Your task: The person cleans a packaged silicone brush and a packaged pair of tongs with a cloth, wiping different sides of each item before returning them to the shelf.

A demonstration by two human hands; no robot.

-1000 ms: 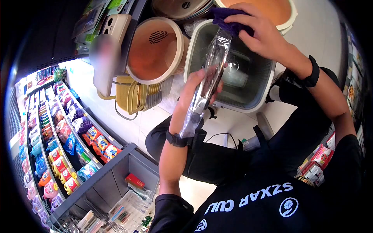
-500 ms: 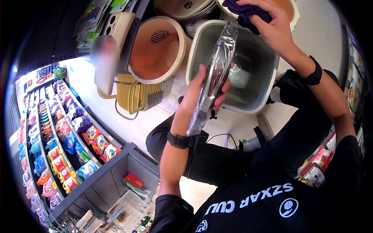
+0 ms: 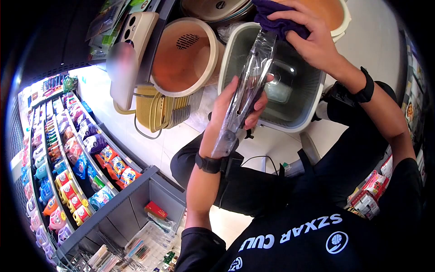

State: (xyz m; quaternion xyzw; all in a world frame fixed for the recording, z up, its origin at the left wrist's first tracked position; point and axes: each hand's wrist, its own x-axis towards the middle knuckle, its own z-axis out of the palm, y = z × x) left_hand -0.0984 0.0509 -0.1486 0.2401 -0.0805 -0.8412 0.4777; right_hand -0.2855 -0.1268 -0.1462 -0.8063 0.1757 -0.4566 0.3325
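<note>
My left hand [image 3: 223, 102] is closed around a long, narrow package [image 3: 248, 86] in clear shiny plastic, with something dark inside whose kind I cannot make out. The package is held at a slant, its upper end leaning away from me. Bunched in the fingers of my right hand [image 3: 315, 38] is a purple cloth [image 3: 277, 19], right at the package's upper end; whether they touch is hard to tell. Below both hands stands a grey-green plastic basin [image 3: 294, 113] with a pale rim.
A beige bucket [image 3: 209, 72] with an orange-brown inside stands left of the basin. Nearby are stacked yellow dustpans [image 3: 152, 111]. Shelves of detergent bottles and bags [image 3: 108, 163] run along the left. A grey bin [image 3: 156, 195] with small goods is at lower left.
My right hand has moved left and slightly down with the purple cloth, to the package's upper end. My left hand and the package have shifted slightly left.
</note>
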